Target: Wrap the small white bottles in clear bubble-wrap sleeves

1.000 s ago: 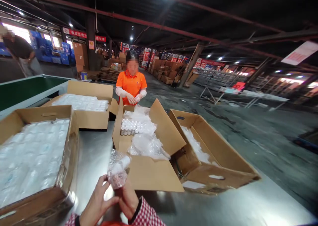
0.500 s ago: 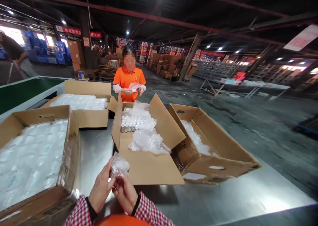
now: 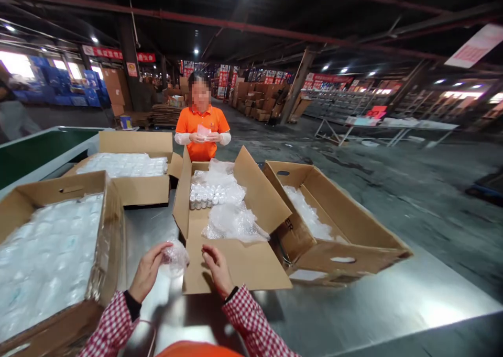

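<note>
Four open cartons sit on the steel table (image 3: 353,315); the middle carton (image 3: 236,263) lies just beyond both hands. Left hand (image 3: 147,273) pinches a bubble-wrapped bundle (image 3: 175,256) at its fingertips. Right hand (image 3: 217,270), just beside it, hangs open and empty over the carton's front flap.

Both forearms are extended forward from the bottom edge of the view, sleeved in red-and-white check with dark cuffs at the wrists. The left hand (image 3: 147,271) is raised with fingers curled and thumb closed — a pinching grip is formed at the fingertips. The right hand (image 3: 217,269) is held just apart from it, palm turned inward, fingers loosely bent and unclenched — nothing is gripped.
</note>
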The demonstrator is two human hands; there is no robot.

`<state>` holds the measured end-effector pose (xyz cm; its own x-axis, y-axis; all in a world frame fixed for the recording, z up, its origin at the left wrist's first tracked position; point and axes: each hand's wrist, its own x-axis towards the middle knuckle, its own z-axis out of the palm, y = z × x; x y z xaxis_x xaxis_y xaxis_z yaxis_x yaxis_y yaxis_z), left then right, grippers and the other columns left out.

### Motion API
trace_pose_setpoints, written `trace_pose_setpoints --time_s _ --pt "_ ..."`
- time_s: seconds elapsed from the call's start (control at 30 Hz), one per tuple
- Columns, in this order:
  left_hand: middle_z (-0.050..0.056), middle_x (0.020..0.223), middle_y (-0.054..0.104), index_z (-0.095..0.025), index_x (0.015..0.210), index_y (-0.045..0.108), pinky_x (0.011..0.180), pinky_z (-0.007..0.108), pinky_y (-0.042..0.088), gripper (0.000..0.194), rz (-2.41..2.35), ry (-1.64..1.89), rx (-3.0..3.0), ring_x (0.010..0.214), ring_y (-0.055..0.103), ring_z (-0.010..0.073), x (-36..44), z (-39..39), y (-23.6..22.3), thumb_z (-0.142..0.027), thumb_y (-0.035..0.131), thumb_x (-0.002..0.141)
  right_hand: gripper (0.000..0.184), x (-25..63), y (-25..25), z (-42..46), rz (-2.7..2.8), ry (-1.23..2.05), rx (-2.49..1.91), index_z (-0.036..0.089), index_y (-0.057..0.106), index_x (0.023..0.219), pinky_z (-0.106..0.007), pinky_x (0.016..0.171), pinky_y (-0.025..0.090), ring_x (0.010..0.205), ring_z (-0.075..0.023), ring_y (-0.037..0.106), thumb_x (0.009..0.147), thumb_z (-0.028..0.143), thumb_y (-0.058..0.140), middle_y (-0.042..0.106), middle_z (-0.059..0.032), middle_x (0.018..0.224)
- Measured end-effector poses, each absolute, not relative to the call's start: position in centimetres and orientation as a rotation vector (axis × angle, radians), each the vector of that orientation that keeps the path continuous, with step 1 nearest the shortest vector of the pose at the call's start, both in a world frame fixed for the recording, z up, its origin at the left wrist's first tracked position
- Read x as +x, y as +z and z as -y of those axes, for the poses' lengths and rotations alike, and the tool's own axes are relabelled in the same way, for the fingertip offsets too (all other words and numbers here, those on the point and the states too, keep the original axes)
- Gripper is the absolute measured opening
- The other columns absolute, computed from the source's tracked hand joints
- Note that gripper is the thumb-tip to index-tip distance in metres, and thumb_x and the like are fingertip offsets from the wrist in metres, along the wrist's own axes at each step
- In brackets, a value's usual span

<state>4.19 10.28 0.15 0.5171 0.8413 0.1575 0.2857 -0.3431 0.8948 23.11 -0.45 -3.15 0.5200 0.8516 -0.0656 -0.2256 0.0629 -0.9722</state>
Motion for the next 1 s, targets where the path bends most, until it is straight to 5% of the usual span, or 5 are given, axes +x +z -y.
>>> trace_pose_setpoints --time_s 0.13,0.3,0.5,0.77,1.0 --pt "0.0 0.076 0.059 -0.021 0.081 0.057 0.068 0.028 0.047 0.027 -0.861 0.806 1.821 0.073 0.056 0.0185 3.5 -9.6 3.6 -0.041 0.04 0.087 0.078 23.8 -2.2 -0.8 0.904 1.166 -1.079 0.023 0.055 0.123 -0.046 0.105 0.033 0.125 -0.0278 0.046 0.053 0.041 0.085 0.054 -0.011 0.131" --pt "0.001 0.085 0.062 -0.021 0.086 0.057 0.071 0.026 0.05 0.032 -0.792 0.777 1.541 0.08 0.059 0.0187 3.1 -9.5 4.9 -0.052 0.049 0.085 0.067 21.0 -0.2 -0.8 1.168 1.302 -0.916 0.018 0.057 0.118 -0.04 0.083 0.049 0.09 -0.0251 0.064 0.058 0.037 0.079 0.068 -0.0073 0.101" --pt "0.009 0.104 0.069 -0.021 0.128 0.044 0.079 0.035 0.054 0.094 -0.876 0.916 1.228 0.093 0.065 0.0286 4.1 -9.2 3.6 -0.053 0.083 0.049 0.064 19.3 -0.8 0.2 1.018 0.702 -1.341 0.023 0.053 0.126 -0.044 0.1 0.04 0.112 -0.0317 0.055 0.063 0.024 0.068 0.063 -0.0088 0.119" --pt "0.007 0.088 0.069 -0.017 0.101 0.059 0.067 0.032 0.052 0.043 -0.519 0.686 0.933 0.072 0.066 0.0198 4.1 -6.0 6.9 -0.039 0.076 0.069 0.044 17.3 2.7 1.4 0.654 1.486 -0.667 0.015 0.062 0.093 -0.02 0.038 0.04 0.038 -0.0063 0.044 0.06 0.041 0.074 0.056 0.0026 0.063" --pt "0.0 0.075 0.059 -0.015 0.084 0.061 0.066 0.024 0.046 0.027 -0.606 0.915 1.125 0.071 0.055 0.0135 1.8 -7.7 7.7 -0.028 0.076 0.066 0.04 15.5 3.4 0.5 0.709 1.529 -0.661 0.017 0.058 0.081 -0.019 0.038 0.032 0.038 -0.0056 0.043 0.061 0.047 0.075 0.052 0.004 0.06"
